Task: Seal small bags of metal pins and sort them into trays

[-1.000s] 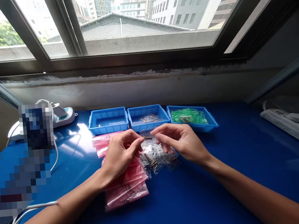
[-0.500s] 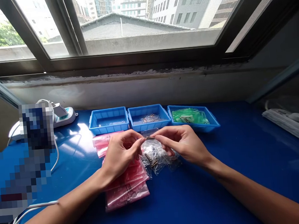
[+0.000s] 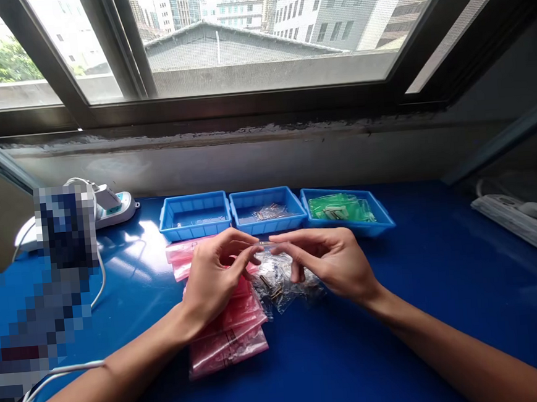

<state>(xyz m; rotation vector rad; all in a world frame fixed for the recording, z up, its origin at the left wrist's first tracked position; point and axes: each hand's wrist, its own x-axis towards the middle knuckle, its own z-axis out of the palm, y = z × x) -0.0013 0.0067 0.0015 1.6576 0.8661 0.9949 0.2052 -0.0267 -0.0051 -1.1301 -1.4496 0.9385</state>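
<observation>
My left hand point(image 3: 218, 270) is closed in a pinch above the pink plastic bags point(image 3: 228, 346), its fingertips at one end of a small thin part point(image 3: 266, 244). Facing it, my right hand point(image 3: 331, 258) has its thumb and forefinger at the other end of that part; its fingertips are slightly blurred. The part looks like a short pin, but its details are too small to tell. Beneath and between both hands lies a pile of clear plastic bags point(image 3: 279, 280) with small metal pins inside.
Behind the hands stand a left blue tray point(image 3: 196, 232), a middle blue tray point(image 3: 273, 226) with small pins, and a right blue tray point(image 3: 358, 228) with green bags. Power strips point(image 3: 118, 210) and white cables lie at left, another strip point(image 3: 521, 224) at right.
The thumb and forefinger of my right hand have shifted slightly, and the part between the hands looks thinner and fainter. My left hand has barely moved.
</observation>
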